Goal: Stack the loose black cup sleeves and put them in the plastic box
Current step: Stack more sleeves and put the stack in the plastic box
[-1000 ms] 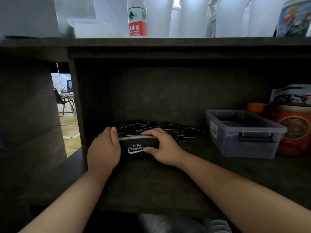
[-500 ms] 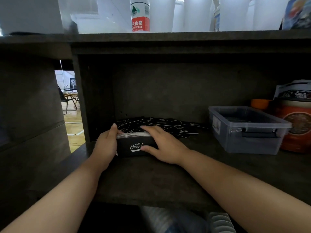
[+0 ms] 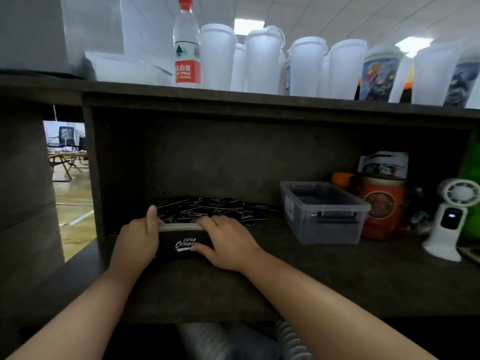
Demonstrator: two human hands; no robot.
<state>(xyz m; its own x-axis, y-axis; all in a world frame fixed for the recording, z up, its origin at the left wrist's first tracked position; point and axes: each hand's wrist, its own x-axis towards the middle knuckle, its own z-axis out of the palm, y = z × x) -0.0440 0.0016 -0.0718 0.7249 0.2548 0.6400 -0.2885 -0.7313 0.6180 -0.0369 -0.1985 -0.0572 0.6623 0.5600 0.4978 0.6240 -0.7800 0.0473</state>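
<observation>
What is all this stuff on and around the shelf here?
Stack of sleeves: one bundle, black with white lettering, standing on edge on the lower shelf between the hands.
Loose sleeves: a scattered pile, black with white marks, behind the bundle.
Plastic box: one, clear with dark handle, lidless, to the right.
Canister: one, orange-red, right of the box.
Small fan: one, white, far right.
Water bottle: one, clear, red label and cap, top shelf.
Cups: many, mostly white, some printed, top shelf.
Left hand: presses the bundle's left end.
Right hand: grips its right end.
</observation>
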